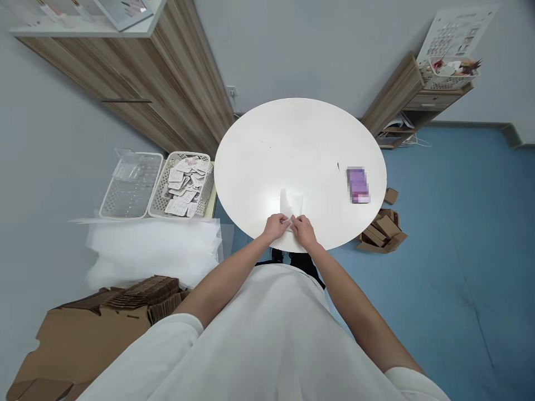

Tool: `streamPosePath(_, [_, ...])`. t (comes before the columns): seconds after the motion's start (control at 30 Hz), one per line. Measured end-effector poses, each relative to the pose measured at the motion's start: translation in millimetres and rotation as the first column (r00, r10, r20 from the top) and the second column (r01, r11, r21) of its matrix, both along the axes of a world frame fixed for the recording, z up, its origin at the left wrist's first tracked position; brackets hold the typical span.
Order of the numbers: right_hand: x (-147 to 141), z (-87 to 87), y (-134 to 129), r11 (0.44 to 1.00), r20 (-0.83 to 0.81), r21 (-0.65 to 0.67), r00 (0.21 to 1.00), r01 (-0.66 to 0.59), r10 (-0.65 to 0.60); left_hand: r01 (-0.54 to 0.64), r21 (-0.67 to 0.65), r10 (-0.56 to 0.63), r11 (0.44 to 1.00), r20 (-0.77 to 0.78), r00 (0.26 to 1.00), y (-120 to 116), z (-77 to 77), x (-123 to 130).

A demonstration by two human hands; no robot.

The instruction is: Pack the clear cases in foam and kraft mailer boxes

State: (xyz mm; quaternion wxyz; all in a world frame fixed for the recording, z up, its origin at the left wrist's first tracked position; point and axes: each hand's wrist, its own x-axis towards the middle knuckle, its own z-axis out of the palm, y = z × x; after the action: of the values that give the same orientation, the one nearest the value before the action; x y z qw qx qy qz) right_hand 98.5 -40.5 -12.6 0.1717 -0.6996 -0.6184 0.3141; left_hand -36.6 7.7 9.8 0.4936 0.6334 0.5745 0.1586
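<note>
A small, thin white sheet or pouch [292,203] lies at the near edge of the white oval table [292,133], its far end spread on the tabletop. My left hand [276,227] pinches its near left part, fingers closed. Close beside it, my right hand [304,230] is closed on the near right part. The fingertips of both hands nearly meet. A purple item [358,185], blurred by pixelation, rests at the right side of the table.
Left of the table stand a basket of white cards [184,189] and a basket of clear plastic boxes [134,186]. Nearer are white sheets [154,250] and folded cardboard [96,334]. A carton [382,231] sits on the floor at right.
</note>
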Motion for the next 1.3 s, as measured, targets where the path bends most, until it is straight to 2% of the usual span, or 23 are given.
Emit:
streamPosePath(0.1, [5,5.9,3,0.998,-0.092,-0.038,0.995,0.046,-0.049,0.147,0.099,-0.139,0.984,-0.083,0.987,-7,-1.0,11])
streamPosePath(0.23, [5,13.3,9,0.971,-0.229,-0.094,0.945,0.22,-0.236,0.313,0.222,-0.265,0.923,-0.22,0.939,-23,-4.3,17])
streamPosePath(0.33, [1,13.8,16,0.942,-0.191,-0.135,0.925,0.306,-0.328,0.4,0.259,-0.329,0.879,-0.276,0.903,-35,-5.0,14])
streamPosePath(0.4, [-1,11.9,20,0.934,-0.147,-0.144,0.926,0.326,-0.346,0.432,0.273,-0.374,0.86,-0.24,0.896,-39,-4.6,8])
streamPosePath(0.47, [0,9.3,22,0.939,-0.141,-0.14,0.932,0.315,-0.333,0.402,0.284,-0.369,0.871,-0.166,0.915,-39,-4.8,0])
streamPosePath(0.53, [2,6.7,23,0.948,-0.156,-0.134,0.939,0.287,-0.307,0.305,0.294,-0.278,0.906,-0.13,0.952,-34,-6.8,-8])
streamPosePath(0.6, [4,4.3,21,0.956,-0.163,-0.125,0.945,0.265,-0.283,0.21,0.315,-0.162,0.926,-0.171,0.972,-25,-11.1,-12])
streamPosePath(0.63, [5,3.1,20,0.959,-0.163,-0.117,0.948,0.257,-0.274,0.201,0.324,-0.137,0.925,-0.21,0.968,-20,-13.9,-13])
streamPosePath(0.67, [5,2.0,19,0.962,-0.162,-0.103,0.95,0.253,-0.267,0.224,0.328,-0.145,0.918,-0.248,0.958,-16,-16.9,-13])
streamPosePath(0.8, [2,-2.6,13,0.952,-0.156,0.009,0.941,0.307,-0.302,0.412,0.332,-0.296,0.849,-0.348,0.889,-3,-26.7,-7])
streamPosePath(0.87, [0,-4.5,12,0.949,-0.152,0.079,0.945,0.304,-0.29,0.46,0.341,-0.333,0.82,-0.371,0.867,0,-28.7,-6])
streamPosePath(1.0, [0,-6.7,11,0.97,-0.117,0.153,0.978,0.187,-0.17,0.5,0.374,-0.376,0.781,-0.357,0.855,3,-27.6,-9])
streamPosePath(1.13, [-1,-5.4,0,0.986,-0.088,0.129,0.992,0.106,-0.095,0.539,0.382,-0.427,0.751,-0.343,0.837,-2,-23.1,-18])
streamPosePath(1.3, [-5,1.8,-10,0.989,0.012,0.149,1.0,-0.013,0.011,0.559,0.352,-0.451,0.751,-0.346,0.823,-11,-17.9,-24])
